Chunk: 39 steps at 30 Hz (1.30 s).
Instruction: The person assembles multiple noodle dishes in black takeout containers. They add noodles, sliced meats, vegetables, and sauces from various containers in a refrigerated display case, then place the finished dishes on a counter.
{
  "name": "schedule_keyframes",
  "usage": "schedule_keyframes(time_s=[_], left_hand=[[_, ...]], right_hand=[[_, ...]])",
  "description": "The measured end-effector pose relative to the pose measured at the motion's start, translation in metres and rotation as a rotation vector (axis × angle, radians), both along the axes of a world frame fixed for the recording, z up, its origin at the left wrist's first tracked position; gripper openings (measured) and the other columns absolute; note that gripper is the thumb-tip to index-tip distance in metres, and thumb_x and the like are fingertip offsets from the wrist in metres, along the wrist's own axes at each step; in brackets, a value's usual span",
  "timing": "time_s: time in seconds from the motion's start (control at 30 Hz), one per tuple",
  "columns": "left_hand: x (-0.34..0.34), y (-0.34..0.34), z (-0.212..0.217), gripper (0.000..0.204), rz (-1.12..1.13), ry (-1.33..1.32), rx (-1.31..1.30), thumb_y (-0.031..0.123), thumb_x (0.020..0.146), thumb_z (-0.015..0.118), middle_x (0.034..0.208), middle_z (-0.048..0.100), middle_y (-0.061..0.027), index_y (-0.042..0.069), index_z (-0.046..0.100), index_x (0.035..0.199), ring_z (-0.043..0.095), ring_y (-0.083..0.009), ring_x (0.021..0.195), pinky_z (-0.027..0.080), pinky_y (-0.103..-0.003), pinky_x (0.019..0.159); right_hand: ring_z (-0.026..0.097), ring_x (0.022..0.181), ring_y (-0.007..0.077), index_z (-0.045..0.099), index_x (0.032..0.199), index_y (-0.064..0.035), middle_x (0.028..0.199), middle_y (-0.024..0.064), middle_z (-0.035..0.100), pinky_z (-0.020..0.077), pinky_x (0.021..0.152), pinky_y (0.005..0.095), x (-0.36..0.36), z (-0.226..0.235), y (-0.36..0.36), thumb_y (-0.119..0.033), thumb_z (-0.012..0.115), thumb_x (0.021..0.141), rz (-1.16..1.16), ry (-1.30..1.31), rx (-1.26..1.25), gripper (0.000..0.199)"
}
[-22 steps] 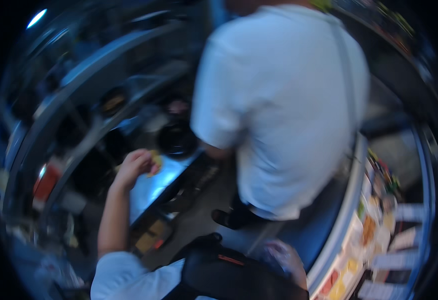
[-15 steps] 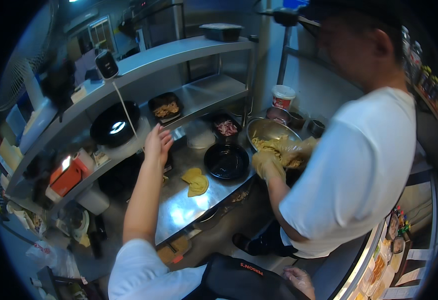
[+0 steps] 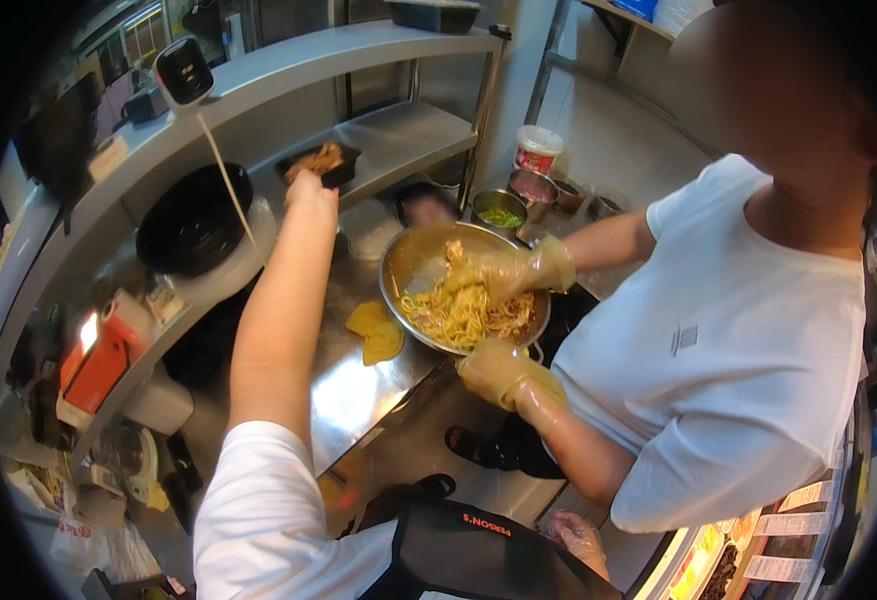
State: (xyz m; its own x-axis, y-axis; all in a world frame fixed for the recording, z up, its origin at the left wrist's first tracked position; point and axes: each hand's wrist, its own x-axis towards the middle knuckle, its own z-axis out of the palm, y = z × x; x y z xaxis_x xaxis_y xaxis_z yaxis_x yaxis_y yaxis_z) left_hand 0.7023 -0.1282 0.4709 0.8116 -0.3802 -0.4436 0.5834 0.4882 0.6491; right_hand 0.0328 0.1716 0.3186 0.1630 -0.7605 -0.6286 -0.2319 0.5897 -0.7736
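My left hand (image 3: pixel 310 192) reaches up to the lower shelf, its fingers closed on the near edge of a black tray (image 3: pixel 344 174) of browned meat pieces (image 3: pixel 316 160); the fingertips are partly hidden. Low by my black apron (image 3: pixel 458 550), my right hand (image 3: pixel 578 540) wears a clear plastic glove. Its fingers are loosely curled, with nothing visible in them. Across the counter, a co-worker in yellowish gloves has one gloved hand (image 3: pixel 503 275) in a steel mixing bowl (image 3: pixel 390 265) of noodles (image 3: pixel 463 315) and the other (image 3: pixel 506 375) beside the rim.
A large black bowl (image 3: pixel 193 225) stands on the shelf left of the tray. A yellow folded piece (image 3: pixel 376 333) lies on the steel counter (image 3: pixel 358 395). Behind the mixing bowl are a pan of chopped greens (image 3: pixel 498 212) and a white-and-red tub (image 3: pixel 538 148). A white cable (image 3: pixel 228 185) hangs down.
My left hand has moved up to the tray, fingers now closed. The co-worker has brought the mixing bowl left over the counter, where it hides the round black dish. The view has shifted.
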Motion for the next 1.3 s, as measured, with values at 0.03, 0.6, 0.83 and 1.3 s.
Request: schedule_keyframes(time_s=[0.03, 0.6, 0.83, 1.3], left_hand=[[-0.038, 0.015, 0.018, 0.023, -0.068, -0.093, -0.057, 0.011, 0.08, 0.052, 0.104, 0.054, -0.0171, -0.001, 0.047, 0.099, 0.056, -0.0286, 0.09, 0.048, -0.046, 0.076], [-0.19, 0.649, -0.056, 0.042, -0.329, 0.005, -0.09, 0.008, 0.07, 0.054, 0.104, 0.062, -0.0128, -0.001, 0.052, 0.111, 0.061, -0.0237, 0.093, 0.047, -0.037, 0.087], [-0.203, 0.972, -0.066, 0.046, 0.182, -0.18, 0.154, 0.005, 0.07, 0.056, 0.104, 0.06, -0.0137, -0.004, 0.049, 0.114, 0.06, -0.0221, 0.093, 0.049, -0.033, 0.083], [-0.071, 1.285, -0.081, 0.036, 0.775, -0.111, 0.284, 0.003, 0.075, 0.048, 0.106, 0.059, -0.0122, -0.002, 0.05, 0.112, 0.061, -0.0213, 0.09, 0.053, -0.033, 0.077]], right_hand=[[0.057, 0.081, 0.0134, 0.055, 0.109, -0.0035, 0.095, 0.0062, 0.059, 0.047, 0.076, 0.0252, -0.006, -0.002, 0.006, -0.007, 0.054, 0.088, -0.036, -0.001, -0.008, 0.021], [0.058, 0.076, 0.013, 0.054, 0.106, -0.002, 0.092, 0.0071, 0.06, 0.0501, 0.068, 0.0271, 0.092, -0.072, 0.071, -0.008, 0.056, 0.087, 0.753, -0.066, 0.013, 0.021], [0.055, 0.072, 0.0116, 0.054, 0.107, -0.0005, 0.092, 0.0073, 0.062, 0.0461, 0.064, 0.0239, 0.275, -0.033, 0.168, -0.012, 0.055, 0.088, 1.195, -0.126, 0.098, 0.022], [0.057, 0.068, 0.0112, 0.057, 0.104, -0.0016, 0.087, 0.009, 0.063, 0.0456, 0.055, 0.021, 0.642, 0.004, 0.566, -0.013, 0.053, 0.089, 1.591, -0.279, 0.429, 0.019]])
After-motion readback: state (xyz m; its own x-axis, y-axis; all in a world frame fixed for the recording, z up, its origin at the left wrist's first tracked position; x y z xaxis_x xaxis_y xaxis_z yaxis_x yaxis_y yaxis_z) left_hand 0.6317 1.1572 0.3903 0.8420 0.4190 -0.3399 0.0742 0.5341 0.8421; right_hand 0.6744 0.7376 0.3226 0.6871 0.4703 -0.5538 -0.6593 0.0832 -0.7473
